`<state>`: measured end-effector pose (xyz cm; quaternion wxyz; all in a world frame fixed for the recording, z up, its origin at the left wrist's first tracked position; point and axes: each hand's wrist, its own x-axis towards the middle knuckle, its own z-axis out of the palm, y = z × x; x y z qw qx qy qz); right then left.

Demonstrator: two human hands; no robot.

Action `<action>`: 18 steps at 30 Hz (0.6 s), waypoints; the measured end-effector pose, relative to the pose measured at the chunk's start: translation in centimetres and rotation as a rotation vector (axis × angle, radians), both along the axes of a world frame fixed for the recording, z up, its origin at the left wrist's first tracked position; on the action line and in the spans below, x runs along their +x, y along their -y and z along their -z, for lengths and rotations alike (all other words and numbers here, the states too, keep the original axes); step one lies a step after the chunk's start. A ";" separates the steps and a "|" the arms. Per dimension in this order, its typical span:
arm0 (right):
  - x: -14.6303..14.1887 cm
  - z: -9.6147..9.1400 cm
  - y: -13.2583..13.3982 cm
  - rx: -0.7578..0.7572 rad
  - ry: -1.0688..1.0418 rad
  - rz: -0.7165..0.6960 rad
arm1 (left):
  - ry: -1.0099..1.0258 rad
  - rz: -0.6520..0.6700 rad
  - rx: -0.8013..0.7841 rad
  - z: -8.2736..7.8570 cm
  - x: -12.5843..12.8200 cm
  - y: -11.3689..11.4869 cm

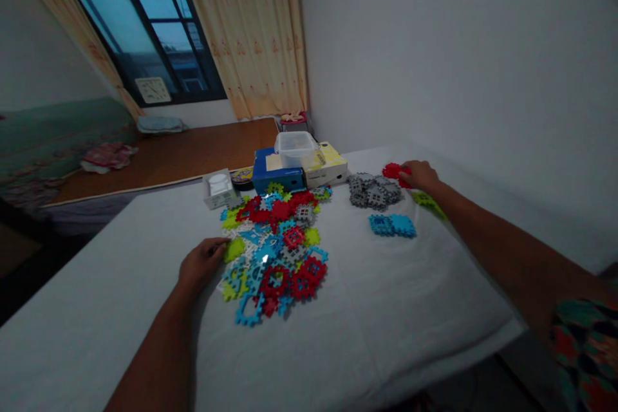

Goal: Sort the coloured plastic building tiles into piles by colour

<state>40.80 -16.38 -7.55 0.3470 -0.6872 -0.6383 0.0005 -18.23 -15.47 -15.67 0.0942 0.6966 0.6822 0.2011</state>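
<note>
A mixed pile of toothed plastic building pieces, blue, red, yellow-green, white and grey, lies on the white cloth. At its left edge my left hand (200,264) rests with fingers closed at the border of a yellow-green building piece (234,249). Far to the right, my right hand (422,175) grips a red building piece (393,170), low over the cloth. Yellow-green pieces (429,202) lie below that wrist, partly covered by the forearm. Grey building pieces (374,192) are heaped left of my right hand, and blue building pieces (393,225) lie nearer me.
Behind the pile stand a blue box (277,172), a white and yellow box (327,169) and a clear plastic tub (295,147) on top of them. A small white box (219,188) and a round black tin (242,179) sit to their left. A wall (458,64) borders the right side.
</note>
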 end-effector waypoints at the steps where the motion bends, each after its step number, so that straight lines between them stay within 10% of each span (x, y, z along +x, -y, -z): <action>1: -1.2 0.1 -0.1 -0.012 0.010 -0.049 | -0.005 0.002 0.002 0.0 0.1 0.0; 10: -19.2 4.3 1.5 -0.031 0.270 -0.823 | 0.001 0.041 0.024 0.5 0.0 0.3; 18: -24.2 4.9 1.4 -0.127 0.346 -0.934 | 0.055 0.034 0.002 0.2 0.2 0.5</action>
